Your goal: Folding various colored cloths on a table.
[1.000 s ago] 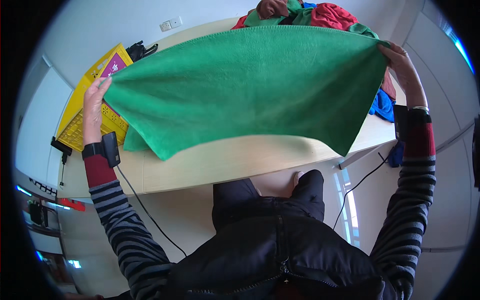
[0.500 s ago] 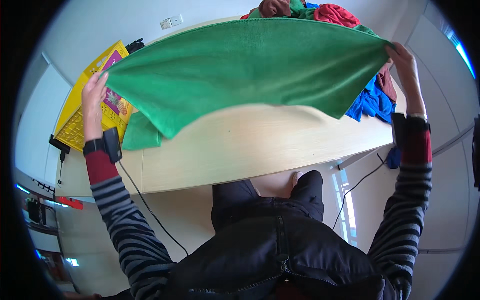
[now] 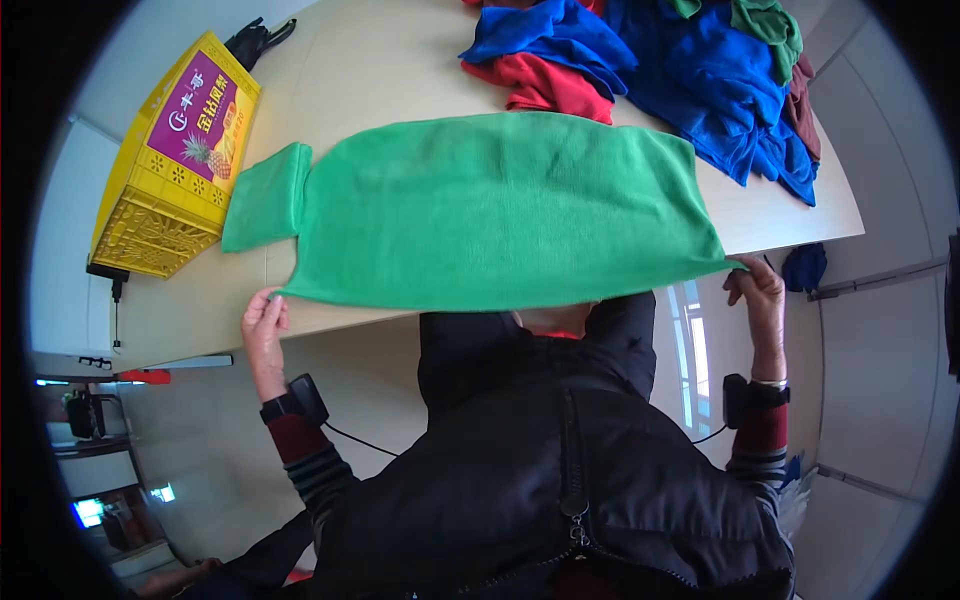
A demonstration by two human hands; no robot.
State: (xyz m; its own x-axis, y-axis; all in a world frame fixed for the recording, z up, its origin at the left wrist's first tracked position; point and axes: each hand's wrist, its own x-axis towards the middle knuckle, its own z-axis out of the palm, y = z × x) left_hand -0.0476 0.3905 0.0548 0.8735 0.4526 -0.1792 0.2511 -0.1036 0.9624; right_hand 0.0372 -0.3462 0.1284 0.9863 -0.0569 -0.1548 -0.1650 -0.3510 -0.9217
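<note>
A green towel (image 3: 510, 215) is spread over the table, its near edge stretched between my hands along the table's front. My left hand (image 3: 265, 330) pinches its near left corner. At the near right corner, my right hand (image 3: 758, 300) pinches the cloth, which is drawn out to a point there, beyond the table edge. Close beside the towel's left side lies a folded green cloth (image 3: 265, 200).
A yellow crate (image 3: 165, 225) with a purple panel stands at the left, a black item (image 3: 260, 42) behind it. Blue cloths (image 3: 720, 85), a red cloth (image 3: 545, 85) and a green one (image 3: 768, 30) are heaped at the back right of the pale wooden table (image 3: 370, 60).
Both hands have come down and toward me, still holding the towel's corners. The towel, raised in the air before, now lies mostly flat on the table.
</note>
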